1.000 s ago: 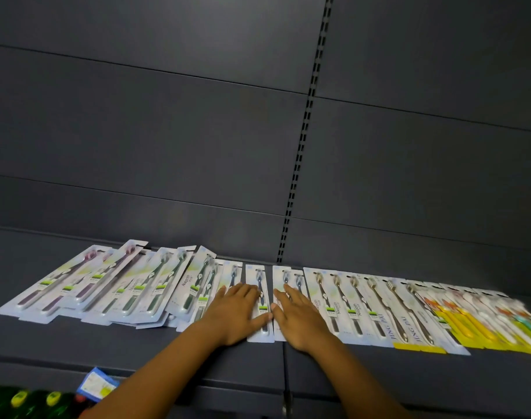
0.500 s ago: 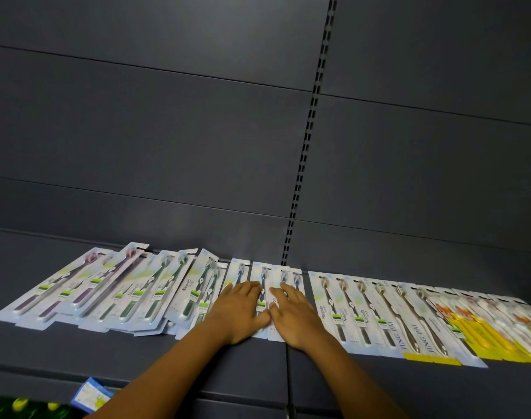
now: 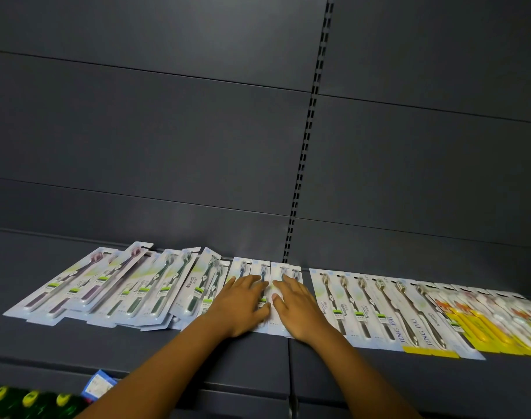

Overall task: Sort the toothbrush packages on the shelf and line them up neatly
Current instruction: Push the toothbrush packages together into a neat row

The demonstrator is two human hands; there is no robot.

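We have the toothbrush packages [image 3: 259, 269] lying flat in a row along the dark shelf [image 3: 137, 349], our left hand [image 3: 243, 300] and right hand [image 3: 297, 306] side by side at six o'clock, fingers straight and pressing the middle cards. They look light, thin, stiff and slippery on the metal, so we judge sliding under flat palms or nudging the card edges works best. From nine o'clock the fanned, overlapping cards [image 3: 107, 285] read "Niepoth", and toward three o'clock the yellow-footed ones [image 3: 415, 331] read "JING PAI".
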